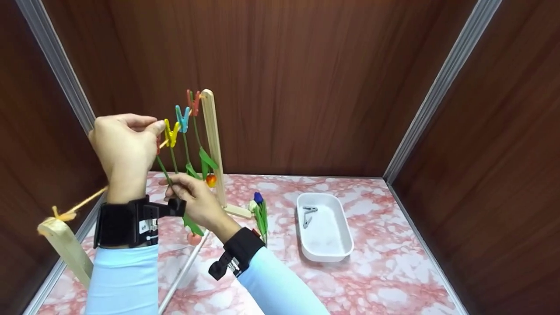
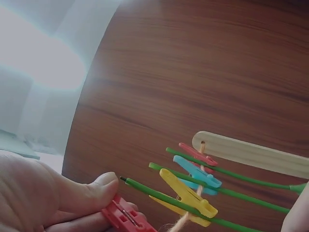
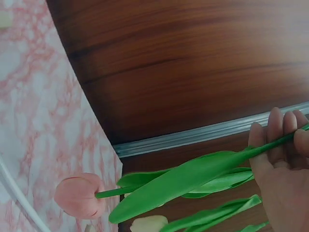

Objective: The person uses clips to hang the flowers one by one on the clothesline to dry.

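My left hand (image 1: 129, 144) pinches a red clothespin (image 2: 126, 215) between thumb and fingers, beside the orange twine (image 1: 89, 199). With my right hand (image 1: 197, 199) I hold the green stem of a pink artificial tulip (image 3: 79, 195), which hangs flower down. Whether the red clothespin bites the stem or twine is hidden by the left hand. Farther along the twine, a yellow clothespin (image 1: 172, 133), a blue clothespin (image 1: 183, 119) and another red clothespin (image 2: 198, 155) each clip a hanging flower stem.
The twine runs between a far wooden post (image 1: 212, 135) and a near wooden post (image 1: 65, 249). Blue and white tulips (image 1: 259, 208) lie on the marbled table. Right of them, a white tub (image 1: 330, 256) holds grey clothespins (image 1: 309, 214). A white rod (image 1: 186, 267) lies below my hands.
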The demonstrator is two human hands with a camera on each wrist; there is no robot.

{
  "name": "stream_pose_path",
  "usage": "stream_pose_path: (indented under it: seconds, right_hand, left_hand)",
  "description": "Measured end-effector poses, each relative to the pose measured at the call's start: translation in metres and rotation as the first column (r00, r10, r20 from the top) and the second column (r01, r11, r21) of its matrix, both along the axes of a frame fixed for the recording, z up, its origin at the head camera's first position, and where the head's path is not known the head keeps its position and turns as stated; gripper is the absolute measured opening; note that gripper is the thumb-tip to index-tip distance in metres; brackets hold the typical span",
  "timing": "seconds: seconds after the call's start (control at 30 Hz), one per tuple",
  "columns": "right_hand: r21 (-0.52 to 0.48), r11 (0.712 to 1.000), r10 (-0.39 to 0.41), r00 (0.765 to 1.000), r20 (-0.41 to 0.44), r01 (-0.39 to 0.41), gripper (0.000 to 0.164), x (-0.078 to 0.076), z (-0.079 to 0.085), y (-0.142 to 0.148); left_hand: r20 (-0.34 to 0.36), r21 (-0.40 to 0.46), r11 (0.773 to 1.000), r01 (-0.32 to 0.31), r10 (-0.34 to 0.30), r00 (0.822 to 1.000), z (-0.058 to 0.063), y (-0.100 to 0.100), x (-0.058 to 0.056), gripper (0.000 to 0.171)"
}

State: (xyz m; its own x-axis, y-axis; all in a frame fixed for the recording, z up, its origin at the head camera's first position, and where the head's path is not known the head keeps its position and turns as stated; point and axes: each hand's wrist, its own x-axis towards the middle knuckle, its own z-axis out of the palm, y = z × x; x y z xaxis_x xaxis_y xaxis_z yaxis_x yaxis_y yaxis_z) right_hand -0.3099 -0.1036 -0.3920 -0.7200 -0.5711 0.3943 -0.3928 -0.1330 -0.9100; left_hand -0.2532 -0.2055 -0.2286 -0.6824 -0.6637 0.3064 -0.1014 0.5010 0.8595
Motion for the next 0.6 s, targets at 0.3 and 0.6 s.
stream_pose_path:
  seconds: [0.3, 0.6]
  right_hand:
    - [-0.066, 0.998, 0.026, 0.997, 0.072, -0.021, 0.027, 0.0015, -0.0015, -0.0015]
    - [-0.064, 0.998, 0.025, 0.997, 0.067, -0.021, 0.028, 0.0027, -0.0019, -0.0029]
  left_hand:
    - [-0.014, -0.058, 0.998, 0.0, -0.001, 1.0, -0.002, 0.0073, 0.0013, 0.027]
    - [-0.064, -0.066, 0.997, -0.031, 0.027, 0.998, -0.0035, 0.0064, 0.0, 0.019]
